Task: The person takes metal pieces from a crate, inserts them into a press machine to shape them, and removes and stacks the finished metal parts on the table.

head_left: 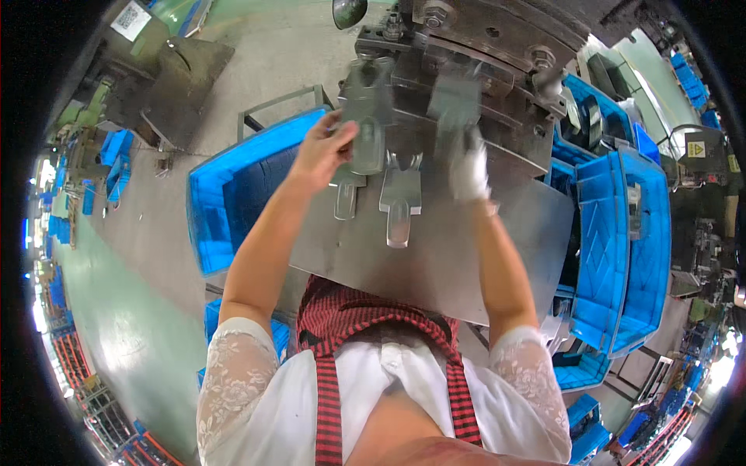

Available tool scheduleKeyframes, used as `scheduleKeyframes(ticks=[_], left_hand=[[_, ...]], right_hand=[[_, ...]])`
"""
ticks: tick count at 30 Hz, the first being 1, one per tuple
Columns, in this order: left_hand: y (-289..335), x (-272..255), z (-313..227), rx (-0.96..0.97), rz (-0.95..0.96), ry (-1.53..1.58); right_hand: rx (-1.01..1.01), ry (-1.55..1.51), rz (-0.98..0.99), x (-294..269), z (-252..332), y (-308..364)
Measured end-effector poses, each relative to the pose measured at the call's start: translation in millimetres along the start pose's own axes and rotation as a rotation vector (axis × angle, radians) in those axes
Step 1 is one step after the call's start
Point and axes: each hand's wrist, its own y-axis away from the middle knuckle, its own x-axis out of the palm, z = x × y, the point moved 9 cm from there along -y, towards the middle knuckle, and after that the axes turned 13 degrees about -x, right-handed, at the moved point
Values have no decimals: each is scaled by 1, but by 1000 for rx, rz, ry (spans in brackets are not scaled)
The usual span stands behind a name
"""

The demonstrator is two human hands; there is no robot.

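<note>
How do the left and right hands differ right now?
Covering: the left hand is bare; the right hand has a white glove.
Sharpness: the left hand is fairly clear; the right hand is motion-blurred.
Piece: the left hand is at the edge of an elongated metal piece; the right hand is at a squarish grey piece. Grip details are too blurred to tell.
Shared: both are in front of the dark machine.

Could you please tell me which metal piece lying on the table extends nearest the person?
The right metal piece; it reaches closer than the left metal piece.
</note>
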Motion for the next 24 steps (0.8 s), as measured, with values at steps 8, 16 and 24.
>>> scheduleKeyframes(ticks=[8, 16, 24], left_hand=[[-50, 127, 20, -35, 261, -173], [-111, 144, -4, 56, 13, -462], [-14, -28, 43, 46, -387, -1539]], right_hand=[[-23, 512, 162, -22, 29, 63], [188, -219, -203, 2, -52, -44], [311, -284, -274, 2, -31, -42]])
